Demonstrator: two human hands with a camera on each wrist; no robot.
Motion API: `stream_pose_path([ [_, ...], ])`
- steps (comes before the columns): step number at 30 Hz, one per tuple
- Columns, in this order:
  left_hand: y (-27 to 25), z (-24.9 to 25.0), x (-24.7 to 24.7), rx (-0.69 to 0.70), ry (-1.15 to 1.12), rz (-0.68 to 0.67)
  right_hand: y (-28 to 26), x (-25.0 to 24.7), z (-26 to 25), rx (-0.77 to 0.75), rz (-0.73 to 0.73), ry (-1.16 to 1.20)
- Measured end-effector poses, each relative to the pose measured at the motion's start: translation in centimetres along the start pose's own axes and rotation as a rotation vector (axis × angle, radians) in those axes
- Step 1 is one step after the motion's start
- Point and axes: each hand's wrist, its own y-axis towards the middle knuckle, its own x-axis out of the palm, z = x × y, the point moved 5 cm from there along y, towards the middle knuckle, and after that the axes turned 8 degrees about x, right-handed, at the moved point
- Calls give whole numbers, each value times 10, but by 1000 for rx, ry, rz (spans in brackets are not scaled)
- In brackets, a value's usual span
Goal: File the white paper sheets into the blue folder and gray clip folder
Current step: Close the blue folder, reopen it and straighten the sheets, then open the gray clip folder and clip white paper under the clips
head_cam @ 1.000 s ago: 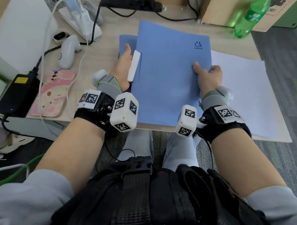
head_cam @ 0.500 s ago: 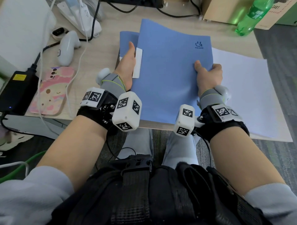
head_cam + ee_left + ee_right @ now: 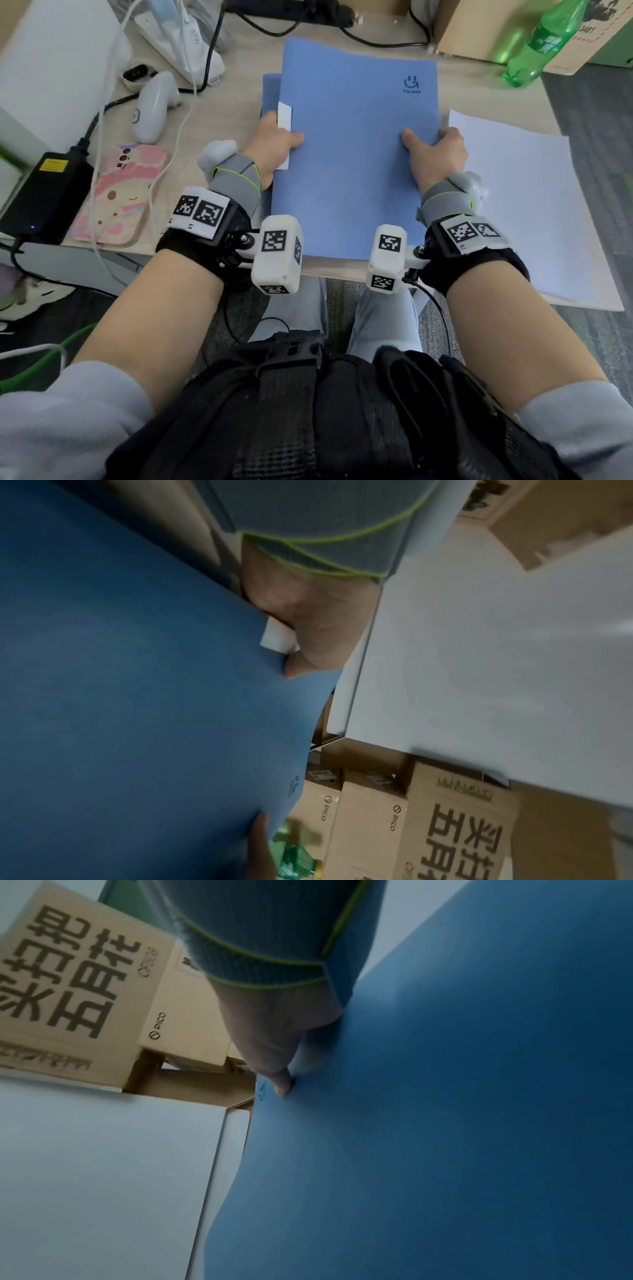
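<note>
The blue folder (image 3: 356, 147) lies closed on the desk in front of me, with a white strip (image 3: 285, 118) along its left edge. My left hand (image 3: 274, 147) grips that left edge, thumb on the cover and fingers under it. My right hand (image 3: 436, 154) grips the right edge, thumb on top and fingers curled beneath. A stack of white paper sheets (image 3: 527, 212) lies to the right of the folder. The left wrist view shows the folder (image 3: 137, 683) and the white strip (image 3: 277, 639) against my left hand (image 3: 308, 631). In the right wrist view my thumb presses the cover (image 3: 445, 1096). No gray clip folder is in view.
Left of the folder lie a pink phone case (image 3: 120, 195), a black power brick (image 3: 44, 192), a white handheld device (image 3: 154, 106) and cables. A green bottle (image 3: 541, 41) and a cardboard box (image 3: 479, 31) stand at the back right. The desk edge runs under my wrists.
My left hand slid down the folder's left edge and its thumb came onto the cover. The right hand kept its grip on the right edge. The folder shifted slightly.
</note>
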Motion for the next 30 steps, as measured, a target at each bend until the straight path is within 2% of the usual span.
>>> stream_pose_path([
  [3, -5, 9, -19, 72, 216, 131, -2, 9, -11, -7, -56, -64],
  [6, -5, 11, -35, 76, 474, 194, -3, 19, -8, 25, -120, -165],
  [8, -6, 10, -41, 63, 561, 250, -7, 24, -7, 29, -127, -229],
  [10, -6, 6, -44, 36, 543, 251, -5, 25, -6, 20, -105, -289],
  [15, -15, -1, -36, 27, 441, 130, -6, 22, 4, 72, -159, -310],
  [19, -2, -9, -32, 34, 497, 1, -2, 13, 10, 94, -113, -264],
  [21, 8, -17, -38, -17, 525, -19, -4, 8, 13, 143, -114, -220],
  [25, -10, -7, -48, -167, 640, 116, -8, 3, 18, 206, -114, -157],
  [27, -12, -10, -53, -204, 599, 159, -8, 5, 21, 231, -106, -113],
  [30, -12, -15, -55, -253, 456, 137, -2, 8, 25, 261, -91, -79],
])
